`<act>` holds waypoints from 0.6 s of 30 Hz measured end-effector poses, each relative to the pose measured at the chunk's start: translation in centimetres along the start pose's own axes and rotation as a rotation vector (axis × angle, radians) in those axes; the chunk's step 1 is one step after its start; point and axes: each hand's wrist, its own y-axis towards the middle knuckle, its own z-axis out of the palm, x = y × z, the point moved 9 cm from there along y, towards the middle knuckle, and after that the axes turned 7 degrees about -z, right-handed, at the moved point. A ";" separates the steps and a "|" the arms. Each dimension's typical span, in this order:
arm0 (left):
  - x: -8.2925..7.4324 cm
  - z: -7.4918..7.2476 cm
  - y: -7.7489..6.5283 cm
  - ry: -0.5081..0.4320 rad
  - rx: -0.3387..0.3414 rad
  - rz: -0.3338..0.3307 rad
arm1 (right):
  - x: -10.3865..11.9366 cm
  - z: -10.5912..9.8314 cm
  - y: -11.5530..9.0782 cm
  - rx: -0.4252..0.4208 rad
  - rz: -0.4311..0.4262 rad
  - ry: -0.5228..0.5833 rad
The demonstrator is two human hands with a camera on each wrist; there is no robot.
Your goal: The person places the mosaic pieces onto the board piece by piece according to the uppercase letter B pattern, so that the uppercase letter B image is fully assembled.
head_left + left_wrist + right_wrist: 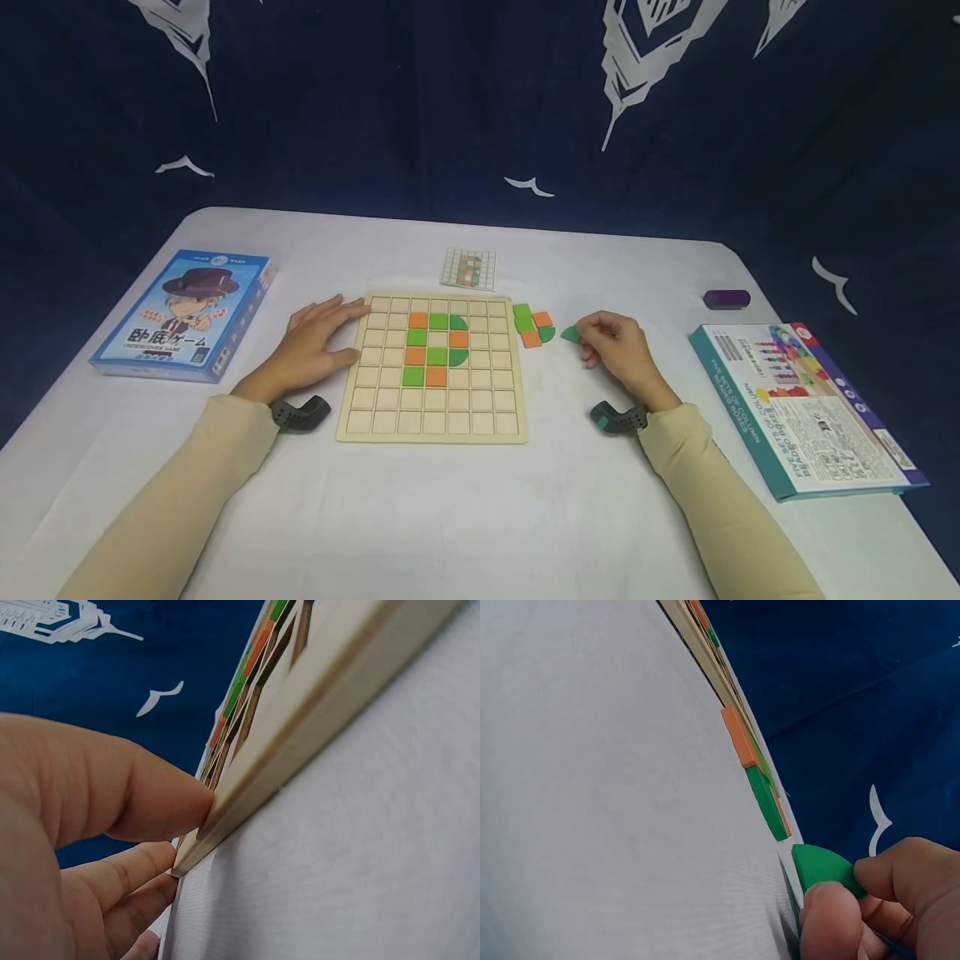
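Note:
A wooden grid board (432, 423) lies flat on the table, with orange and green square tiles and two green quarter-round tiles set in its cells. The left hand (311, 342) rests against the board's left edge, fingers stretched out; in the left wrist view its thumb (169, 796) touches the rim. To the right of the board, the right hand (618, 346) pinches a green quarter-round tile (821, 868) between thumb and finger. Beside the board's right edge lies a small group of loose tiles (532, 337), orange squares, green squares and one green quarter-round.
Behind the board lies a pattern card (468, 268) printed with a coloured grid. A blue game box (187, 312) sits at the left, a white and teal box (802, 408) at the right. Near that one is a small purple object (726, 299). Dark patterned cloth hangs behind the table.

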 end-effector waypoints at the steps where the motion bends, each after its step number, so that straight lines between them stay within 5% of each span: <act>1: 0.0 0.0 0.0 -0.001 0.000 0.000 | 0.0 0.0 0.0 0.000 -0.002 0.016; 10: 0.0 0.0 0.0 -0.001 0.004 0.001 | -0.6 0.2 0.0 -0.004 0.075 0.180; 18: 0.1 0.0 0.0 -0.001 0.004 -0.004 | -0.4 0.2 -0.1 -0.005 0.104 0.161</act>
